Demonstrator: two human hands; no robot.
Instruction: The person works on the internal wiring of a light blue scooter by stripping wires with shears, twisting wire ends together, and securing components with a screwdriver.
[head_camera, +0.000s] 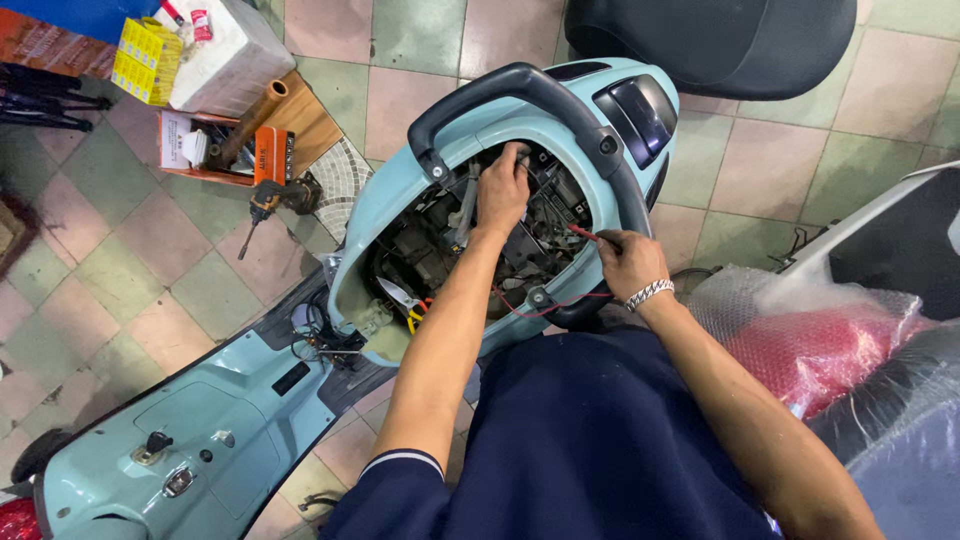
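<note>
Packages: yellow boxes (146, 60) lie stacked at the top left, leaning on a white foam box (228, 52) that carries a small red-and-white packet (201, 24); an orange oblong pack (271, 156) stands at the near edge of the wooden tray.
Containers: the wooden tray (300, 120) holds a white carton (186, 146) and a brown tube (250, 120) lying slantwise; a drill (268, 205) lies on the floor just beside it.
Scooter: pale blue scooter (230, 420), seat off, its open bay (450, 240) full of cables and dark parts — a black grab rail (520, 85) arches over it.
Left hand: left hand (503, 190) is inside the bay, fingers closed round a grey part (520, 158) (too small to tell what kind).
Right hand: right hand (630, 262) sits at the bay's right rim, fingers pinched on a red wire (583, 233) that trails across the bay's near edge.
Wrapped goods: a red item in bubble wrap (810, 340) lies at the right.
Floor: pink and green tiles (400, 60) — a workshop floor.
</note>
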